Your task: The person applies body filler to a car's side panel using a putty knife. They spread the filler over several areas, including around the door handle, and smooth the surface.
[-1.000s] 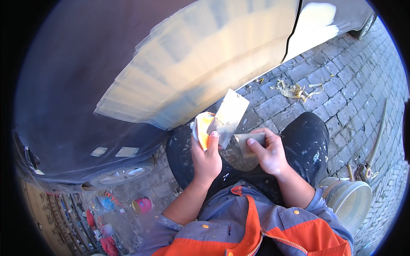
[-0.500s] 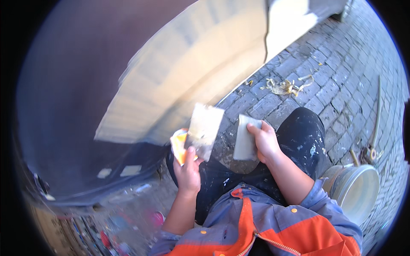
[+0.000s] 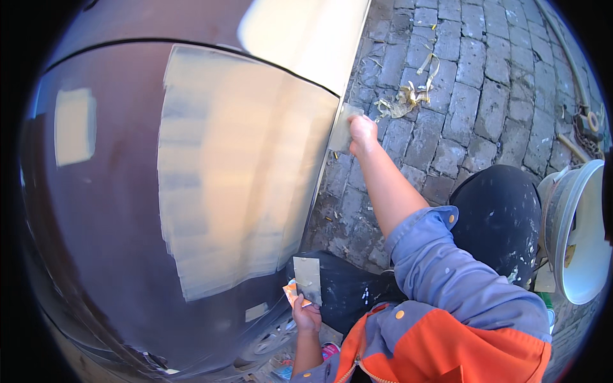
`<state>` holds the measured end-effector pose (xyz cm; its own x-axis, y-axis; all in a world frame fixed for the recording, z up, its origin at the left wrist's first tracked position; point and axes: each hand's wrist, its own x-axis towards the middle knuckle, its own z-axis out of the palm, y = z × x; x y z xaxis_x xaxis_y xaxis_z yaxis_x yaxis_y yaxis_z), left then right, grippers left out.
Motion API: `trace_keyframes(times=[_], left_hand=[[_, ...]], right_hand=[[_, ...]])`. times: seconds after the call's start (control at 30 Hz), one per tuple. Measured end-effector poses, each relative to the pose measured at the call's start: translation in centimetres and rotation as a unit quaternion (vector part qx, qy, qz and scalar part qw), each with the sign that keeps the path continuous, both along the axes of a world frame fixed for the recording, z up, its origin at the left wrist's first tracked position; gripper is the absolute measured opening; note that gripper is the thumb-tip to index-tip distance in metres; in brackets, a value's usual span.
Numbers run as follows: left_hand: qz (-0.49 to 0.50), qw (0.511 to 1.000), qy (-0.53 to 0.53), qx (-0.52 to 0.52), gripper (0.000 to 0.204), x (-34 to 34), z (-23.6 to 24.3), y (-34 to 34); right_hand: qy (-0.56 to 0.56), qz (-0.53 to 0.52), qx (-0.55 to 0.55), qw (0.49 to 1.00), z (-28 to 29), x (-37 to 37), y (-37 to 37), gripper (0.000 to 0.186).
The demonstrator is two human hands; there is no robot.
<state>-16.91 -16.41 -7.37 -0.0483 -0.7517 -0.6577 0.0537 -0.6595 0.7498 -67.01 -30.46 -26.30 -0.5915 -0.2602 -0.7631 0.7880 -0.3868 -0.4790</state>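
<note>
My left hand [image 3: 307, 316] is low by my knee, closed on a flat scraper plate [image 3: 308, 274] and a smaller orange-and-white piece [image 3: 291, 292]. My right hand [image 3: 361, 135] reaches forward, gripping a thin greyish spreader [image 3: 342, 135] at the lower edge of the dark car body [image 3: 108, 223]. Just left of it lies a broad beige filler patch [image 3: 223, 166] with streaky, ragged borders. Smaller pale patches [image 3: 75, 126] sit elsewhere on the panel, and a white area [image 3: 297, 35] lies beyond the panel seam.
A white bucket [image 3: 581, 236] stands beside my right knee [image 3: 495, 217]. Crumpled tape scraps [image 3: 405, 99] lie on the grey paving [image 3: 463, 89] beyond my right hand. A long bar [image 3: 575, 76] and a small tool [image 3: 590, 124] rest at the far right.
My view has swung round along the car. My right hand has moved from my lap out to the panel's edge with its spreader; my left hand has dropped lower, still holding its plate.
</note>
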Motion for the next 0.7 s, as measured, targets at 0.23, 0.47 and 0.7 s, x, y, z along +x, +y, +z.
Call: trace_keyframes(times=[0.23, 0.47, 0.7], left_hand=[[0.030, 0.998, -0.047, -0.011, 0.034, -0.4, 1.7, 1.3], [0.022, 0.998, -0.047, -0.018, 0.037, -0.8, 1.1, 1.3], [0.027, 0.996, -0.073, -0.037, 0.035, -1.8, 1.5, 1.9]], right_hand=[[-0.048, 0.034, -0.056, 0.997, 7.6, 1.6, -1.5, 0.023], [-0.064, -0.008, -0.055, 0.996, 8.3, 0.8, -1.0, 0.043], [-0.035, -0.009, -0.071, 0.997, 11.1, 1.3, -0.9, 0.046]])
